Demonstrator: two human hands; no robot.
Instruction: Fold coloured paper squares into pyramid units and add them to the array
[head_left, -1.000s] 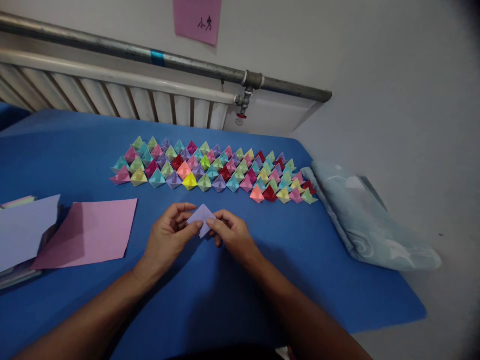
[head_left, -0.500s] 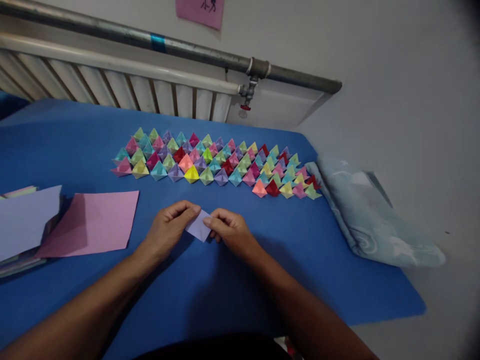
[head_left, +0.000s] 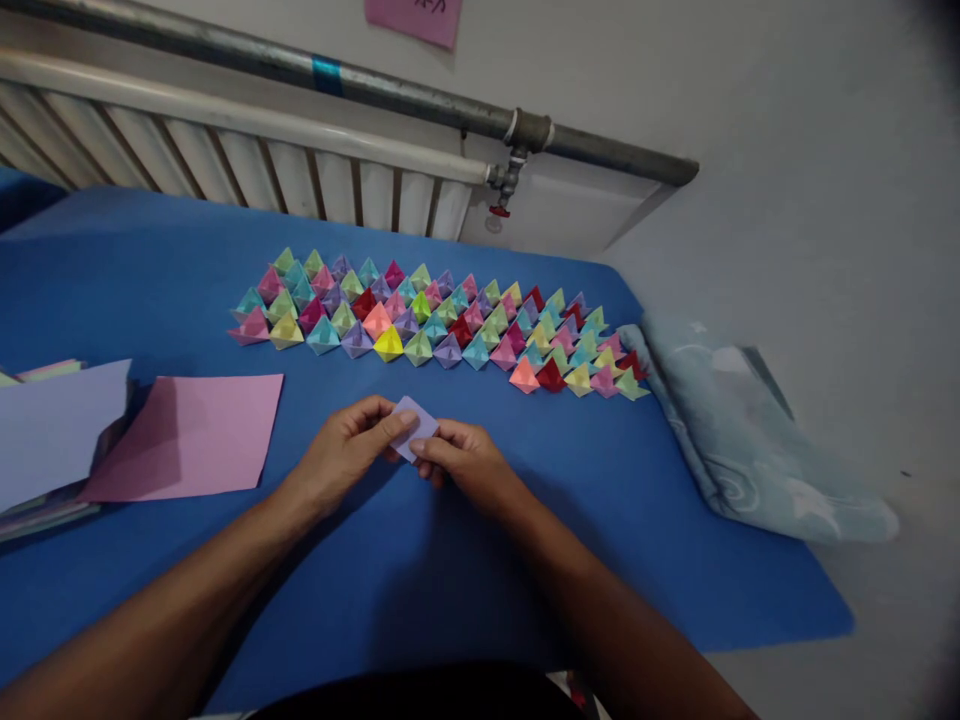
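A small folded piece of lavender paper (head_left: pixel 413 422) is held between my two hands above the blue table. My left hand (head_left: pixel 358 436) pinches its left side, the thumb lying on top. On the right, my right hand (head_left: pixel 459 452) grips the lower right part between thumb and fingers. Beyond the hands, several rows of small folded paper boats (head_left: pixel 418 348) in many colours stand close together on the blue surface. A flat pink sheet (head_left: pixel 206 435) lies to the left, beside a stack of coloured paper with a lavender sheet (head_left: pixel 56 425) on top.
The blue table (head_left: pixel 315 620) reaches back to a white radiator (head_left: pixel 247 170) with a metal pipe (head_left: pixel 405 95) above it. A folded light-green cloth (head_left: pixel 750 440) lies at the right edge, against the wall.
The lavender paper has turned and been raised slightly between my hands, and my left thumb now lies further over it. The camera view has shifted a little.
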